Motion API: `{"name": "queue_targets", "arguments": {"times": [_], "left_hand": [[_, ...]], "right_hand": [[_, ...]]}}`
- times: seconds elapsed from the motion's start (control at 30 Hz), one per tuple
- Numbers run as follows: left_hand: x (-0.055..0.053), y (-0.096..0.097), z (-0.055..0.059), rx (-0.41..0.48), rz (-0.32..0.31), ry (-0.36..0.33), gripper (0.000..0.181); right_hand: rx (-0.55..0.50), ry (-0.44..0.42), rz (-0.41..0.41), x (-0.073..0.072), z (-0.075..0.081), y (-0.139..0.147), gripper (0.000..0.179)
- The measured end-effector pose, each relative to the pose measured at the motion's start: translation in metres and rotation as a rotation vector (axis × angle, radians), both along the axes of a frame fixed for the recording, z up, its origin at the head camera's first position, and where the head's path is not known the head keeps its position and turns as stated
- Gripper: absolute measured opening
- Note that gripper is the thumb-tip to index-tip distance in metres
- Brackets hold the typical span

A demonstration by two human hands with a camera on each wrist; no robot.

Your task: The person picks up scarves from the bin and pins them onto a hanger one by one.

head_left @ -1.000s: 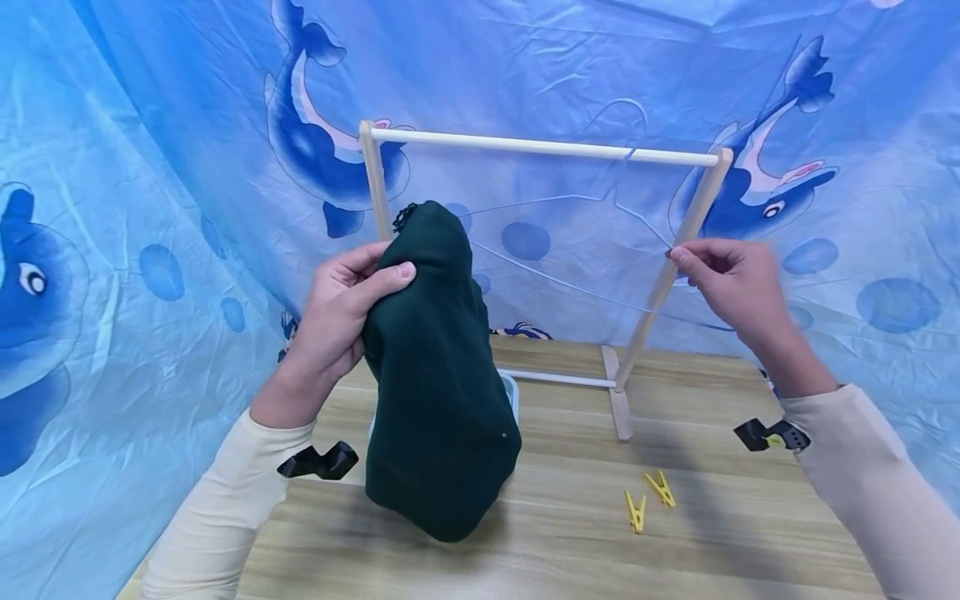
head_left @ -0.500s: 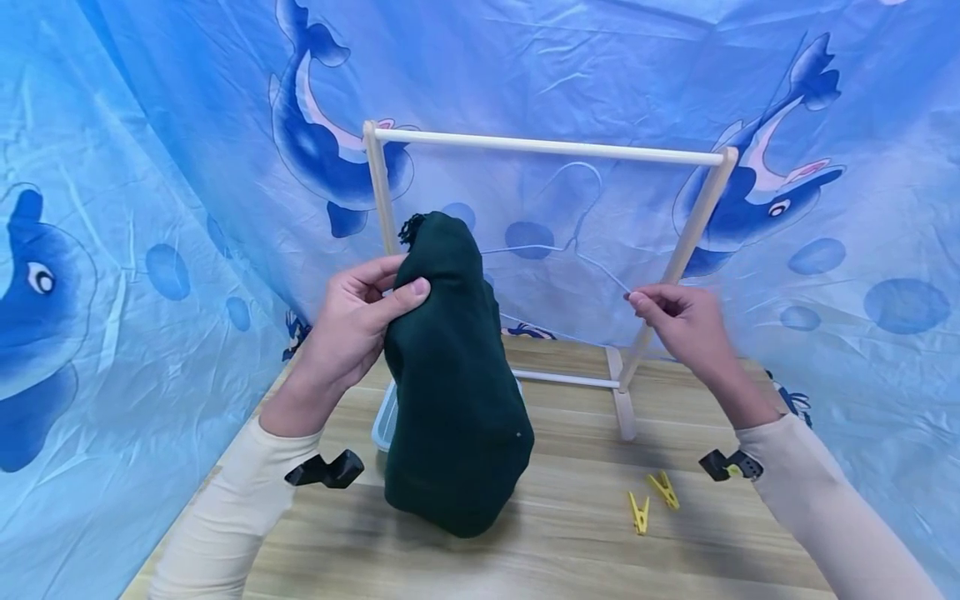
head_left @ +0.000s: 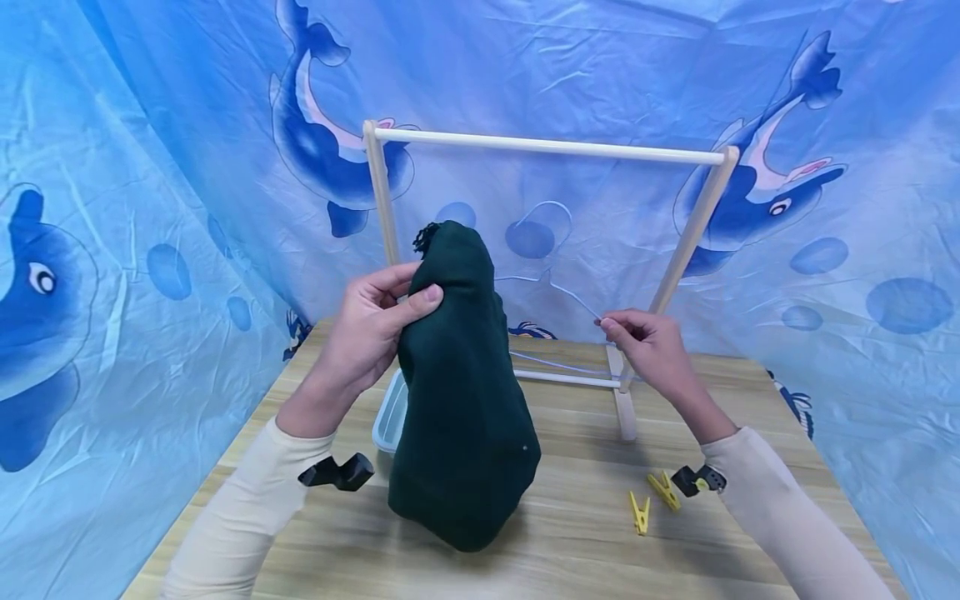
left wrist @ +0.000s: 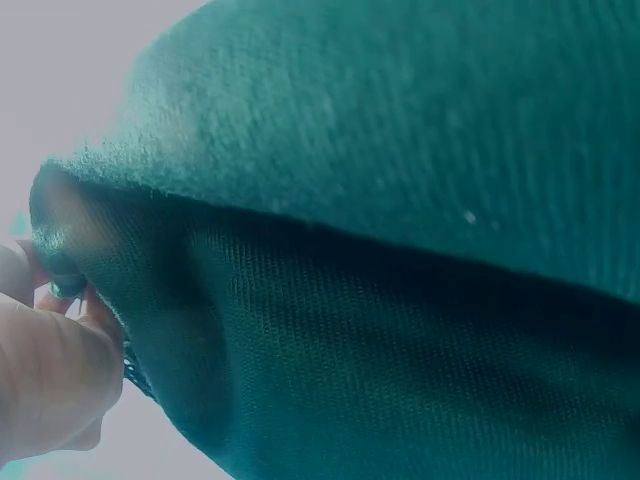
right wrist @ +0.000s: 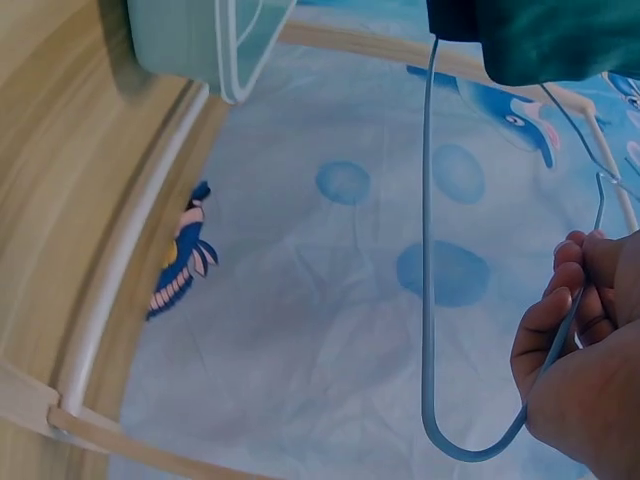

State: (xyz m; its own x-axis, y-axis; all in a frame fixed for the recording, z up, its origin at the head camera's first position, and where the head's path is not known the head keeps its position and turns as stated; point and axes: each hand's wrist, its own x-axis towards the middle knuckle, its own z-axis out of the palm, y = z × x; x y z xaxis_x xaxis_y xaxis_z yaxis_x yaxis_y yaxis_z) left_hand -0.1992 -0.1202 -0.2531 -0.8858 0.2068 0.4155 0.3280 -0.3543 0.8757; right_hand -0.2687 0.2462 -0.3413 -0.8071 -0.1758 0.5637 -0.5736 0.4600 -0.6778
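Note:
A dark green fringed scarf (head_left: 465,417) hangs folded in front of me, its fringe at the upper left. With thumb and fingers, my left hand (head_left: 378,321) pinches its upper left edge; the left wrist view shows the scarf (left wrist: 400,150) filling most of the frame. My right hand (head_left: 648,346) grips the right shoulder of a light blue hanger (head_left: 573,297), whose hook points up. The scarf hides the hanger's left part in the head view. In the right wrist view the hanger (right wrist: 428,250) meets the green cloth (right wrist: 560,40); whether it passes inside a fold I cannot tell.
A drying rack with a white top bar (head_left: 547,146) stands at the back of the wooden table (head_left: 585,542). Two yellow clothespins (head_left: 640,512) lie at front right. A pale blue basket (head_left: 388,417) is partly behind the scarf. Dolphin-printed sheets surround the table.
My right hand has moved left and down with the hanger, bringing its hook below the rack's bar and its shoulder closer to the scarf. My left hand and the scarf have shifted slightly right.

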Motion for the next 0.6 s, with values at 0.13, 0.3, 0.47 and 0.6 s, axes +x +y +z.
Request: {"name": "queue_targets", "arguments": {"times": [0.13, 0.3, 0.47, 0.6], "left_hand": [[-0.001, 0.003, 0.000, 0.006, -0.010, -0.006, 0.034], [-0.004, 0.009, 0.000, 0.026, -0.037, -0.003, 0.035], [-0.007, 0.015, -0.004, 0.021, -0.022, -0.020, 0.036], [-0.010, 0.019, -0.008, 0.009, 0.011, -0.048, 0.032]], "right_hand": [[0.001, -0.016, 0.028, 0.000, -0.006, -0.007, 0.013], [-0.015, -0.023, 0.064, 0.000, -0.012, -0.015, 0.016], [-0.041, -0.033, 0.085, 0.001, -0.015, -0.023, 0.015], [-0.058, -0.024, 0.088, 0.003, -0.013, -0.028, 0.013]]}}
